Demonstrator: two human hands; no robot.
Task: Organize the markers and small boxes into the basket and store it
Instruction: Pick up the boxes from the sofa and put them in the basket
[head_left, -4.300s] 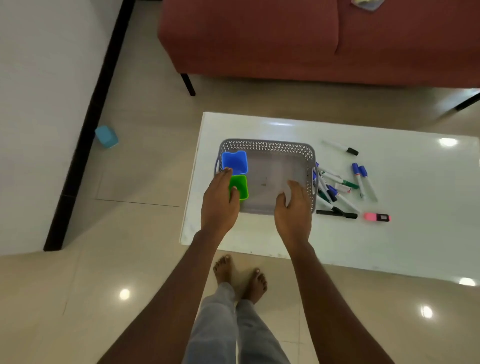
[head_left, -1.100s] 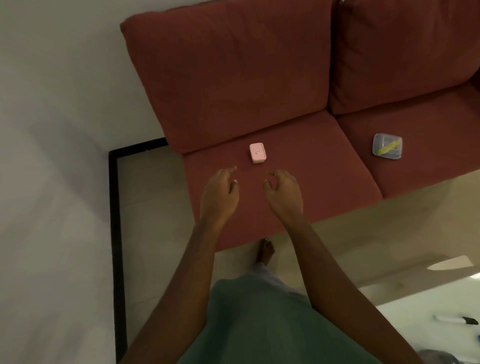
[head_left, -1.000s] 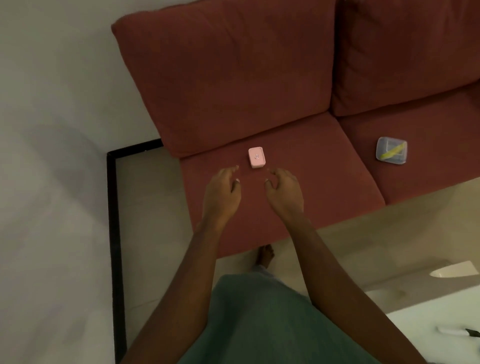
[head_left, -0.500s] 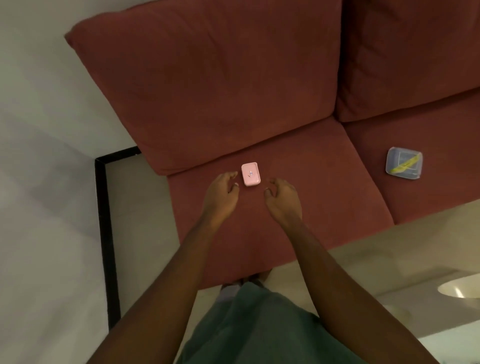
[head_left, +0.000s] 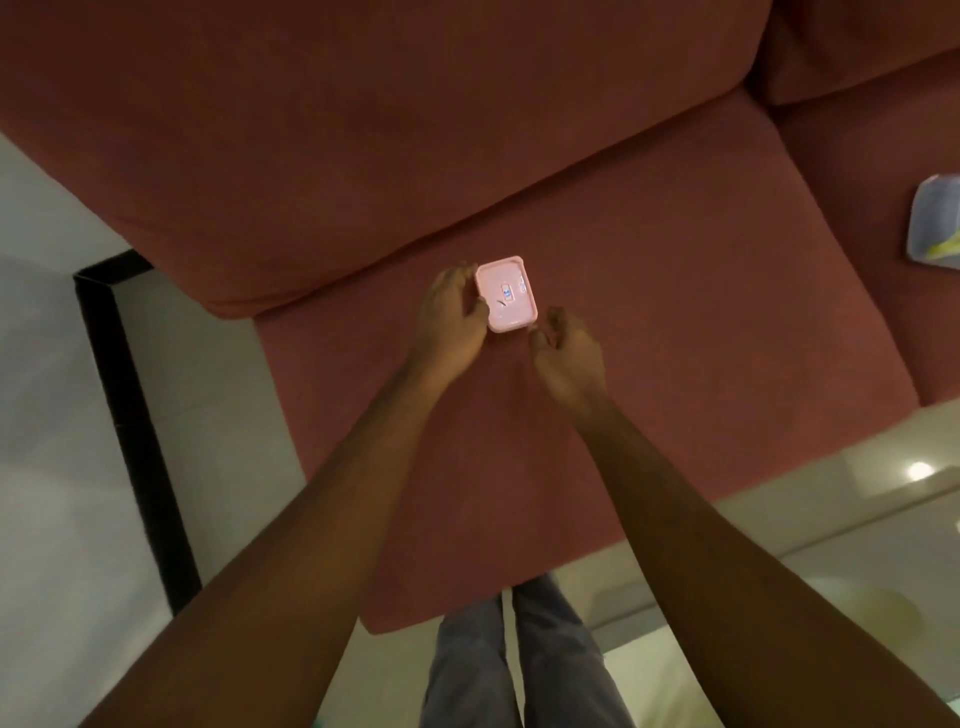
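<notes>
Pink box (head_left: 505, 293) sits on the red sofa's (head_left: 649, 291) left seat cushion, close to the crease where seat meets backrest. Lid faces up; there's a small blue-and-white mark on it, too blurred to read.

Left hand (head_left: 453, 325) is on the box's left edge: fingers wrap the far-left corner, thumb touches the near-left side. Looks like a grasp, but I can't tell if the box is lifted or flat on the cushion.

Right hand (head_left: 566, 351) is just beside the box's near-right corner, fingers curled loosely inward, nothing held. Fingertips sit very close to the corner; contact is unclear.

Clear lidded container (head_left: 935, 226) with something yellow inside lies on the right seat cushion, cut off by the frame edge, well apart from the pink box.

Both forearms bare. Grey trouser legs (head_left: 511, 665) visible below, in front of the sofa's edge on the pale tiled floor (head_left: 779, 561).
</notes>
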